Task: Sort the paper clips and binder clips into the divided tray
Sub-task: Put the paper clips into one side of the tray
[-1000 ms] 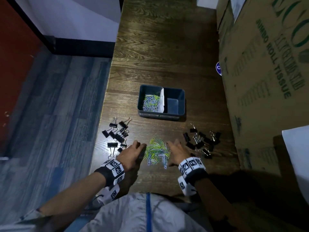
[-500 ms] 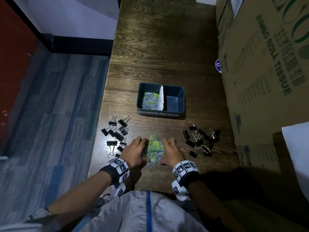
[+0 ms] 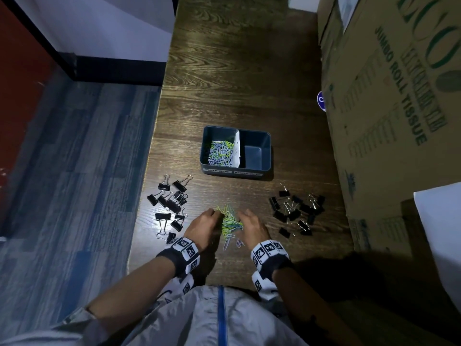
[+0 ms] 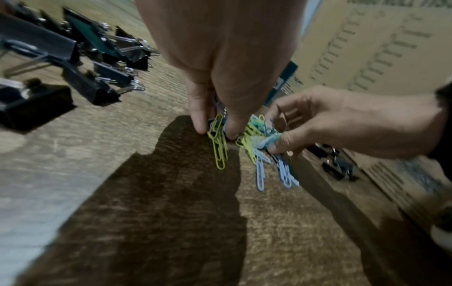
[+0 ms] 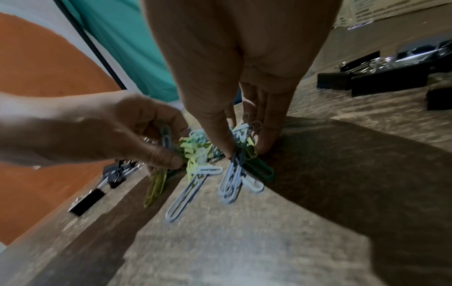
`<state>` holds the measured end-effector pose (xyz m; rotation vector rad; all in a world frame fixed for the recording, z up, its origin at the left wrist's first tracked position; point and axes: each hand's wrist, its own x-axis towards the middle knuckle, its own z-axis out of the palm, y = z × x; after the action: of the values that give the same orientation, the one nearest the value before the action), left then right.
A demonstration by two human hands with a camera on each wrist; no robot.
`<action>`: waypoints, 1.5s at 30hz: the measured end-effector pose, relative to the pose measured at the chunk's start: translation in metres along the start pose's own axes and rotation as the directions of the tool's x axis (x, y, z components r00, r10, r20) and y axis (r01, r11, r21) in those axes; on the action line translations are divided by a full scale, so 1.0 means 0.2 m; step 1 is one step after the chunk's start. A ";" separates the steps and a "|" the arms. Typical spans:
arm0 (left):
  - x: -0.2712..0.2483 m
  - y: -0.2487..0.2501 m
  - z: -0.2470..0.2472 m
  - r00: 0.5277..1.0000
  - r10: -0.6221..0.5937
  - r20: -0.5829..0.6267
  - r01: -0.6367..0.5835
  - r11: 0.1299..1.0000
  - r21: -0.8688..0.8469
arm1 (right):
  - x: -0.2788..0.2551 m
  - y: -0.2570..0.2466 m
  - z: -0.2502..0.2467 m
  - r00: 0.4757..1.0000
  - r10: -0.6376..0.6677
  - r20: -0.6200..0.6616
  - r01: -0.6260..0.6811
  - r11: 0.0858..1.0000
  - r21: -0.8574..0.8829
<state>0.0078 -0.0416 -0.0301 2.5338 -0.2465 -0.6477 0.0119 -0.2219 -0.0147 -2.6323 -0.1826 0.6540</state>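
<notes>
A bunch of green, blue and white paper clips (image 3: 229,221) lies on the wooden table near me. My left hand (image 3: 216,215) pinches its left side, with yellow clips between thumb and finger (image 4: 215,129). My right hand (image 3: 240,217) pinches the right side (image 5: 244,149). A few loose clips (image 3: 230,239) trail toward me. The dark divided tray (image 3: 234,172) stands beyond the hands. Its left compartment holds paper clips (image 3: 219,152) and its right compartment (image 3: 257,153) holds nothing.
Black binder clips lie in two groups, one left of my hands (image 3: 171,206) and one right of them (image 3: 296,211). A large cardboard box (image 3: 389,96) walls the table's right side. The table's left edge (image 3: 147,196) drops to the floor.
Both hands have closed in from the sides, pushing the spread paper clips into a tight bunch. Their fingers now pinch it.
</notes>
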 end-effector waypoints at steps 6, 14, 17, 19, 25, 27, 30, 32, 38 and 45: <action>-0.02 -0.01 -0.05 0.997 -0.012 -0.071 0.006 0.997 -0.077 | -0.02 0.03 -0.09 0.998 0.040 0.046 -0.041 0.999 0.011; 0.02 0.06 -0.34 0.969 0.061 -0.241 -0.100 0.983 -0.153 | 0.02 0.01 -0.22 0.987 0.117 0.114 -0.115 0.993 -0.023; 0.12 0.14 -0.54 0.942 0.076 -0.328 -0.135 0.977 -0.162 | 0.06 -0.05 -0.30 0.980 0.123 0.158 -0.122 0.992 -0.013; 0.23 0.18 -0.67 0.914 0.072 -0.400 -0.134 0.983 -0.127 | 0.08 -0.09 -0.36 0.985 0.099 0.145 -0.100 0.995 0.000; 0.49 0.23 -0.84 0.935 0.018 -0.354 -0.072 0.988 -0.138 | 0.18 -0.20 -0.56 0.999 -0.022 -0.038 0.024 0.998 0.064; 0.49 0.20 -0.82 0.932 -0.029 -0.361 -0.024 0.990 -0.141 | 0.26 -0.26 -0.63 0.995 -0.059 -0.080 0.064 0.996 0.065; 0.42 0.13 -0.73 0.890 -0.095 -0.445 0.034 0.989 -0.143 | 0.37 -0.36 -0.76 0.988 -0.075 -0.137 0.084 0.995 0.058; 0.34 0.10 -0.64 0.877 -0.118 -0.466 0.078 0.991 -0.105 | 0.44 -0.43 -0.82 0.981 -0.091 -0.170 0.103 0.993 0.064; 0.11 0.02 -0.36 0.974 -0.084 -0.209 0.078 0.996 -0.037 | 0.49 -0.46 -0.83 0.975 -0.087 -0.205 0.113 0.987 0.117; -0.04 -0.08 -0.13 0.985 -0.143 0.101 0.130 0.984 0.120 | 0.27 -0.17 -0.43 0.996 0.045 0.072 -0.050 0.996 0.070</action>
<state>0.0138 -0.0153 -0.0159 2.6444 -0.1519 -0.8499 0.0987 -0.2113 0.0456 -2.5539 -0.1153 0.7551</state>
